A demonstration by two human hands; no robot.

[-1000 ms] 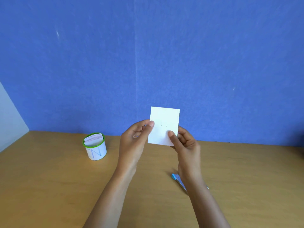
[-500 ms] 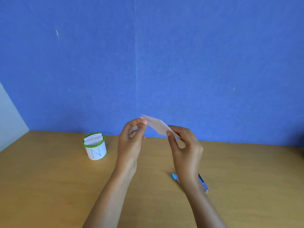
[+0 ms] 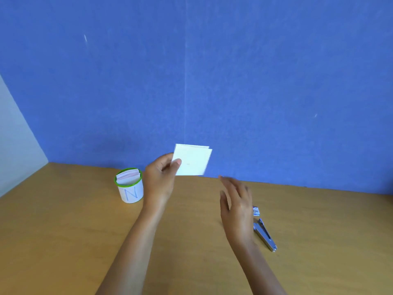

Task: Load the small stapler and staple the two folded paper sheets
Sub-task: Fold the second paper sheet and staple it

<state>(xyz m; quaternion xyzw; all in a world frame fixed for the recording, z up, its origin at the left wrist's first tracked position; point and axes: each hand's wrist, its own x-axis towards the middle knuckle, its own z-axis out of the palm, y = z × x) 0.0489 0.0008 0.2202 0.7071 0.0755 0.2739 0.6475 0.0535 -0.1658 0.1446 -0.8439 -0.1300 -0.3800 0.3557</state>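
At the far left of the frame one round white cup [image 3: 130, 191] stands upright on the wooden table [image 3: 63, 231]; it has a green rim and a blue letter N drawn on its side, and a bundle of folded white slips [image 3: 127, 175] stands on edge inside it; just right of the cup, near the middle of the frame, the left hand [image 3: 160, 177] is raised above the table, its grip pinched on the left edge of the folded paper sheets [image 3: 194, 160] with the thumb on the near face; there is one such packet, white, matte and roughly square, held up against the blue wall [image 3: 255, 81] with its flat face toward the camera; offset layered edges show at its upper right corner, and a tiny dark mark sits near the middle of the face; right of centre and lower, the right hand [image 3: 237, 201] hovers apart from the paper, blurred, its grip slack with fingers straight and spread, holding nothing; just beyond its right side one small printed box [image 3: 256, 210] lies on the table; below that, in the lower right, one slim silvery metal stapler [image 3: 264, 234] lies flat on the tabletop, angled toward the lower right and partly hidden by the wrist; two hands in all; the table is smooth, tan and wood-grained
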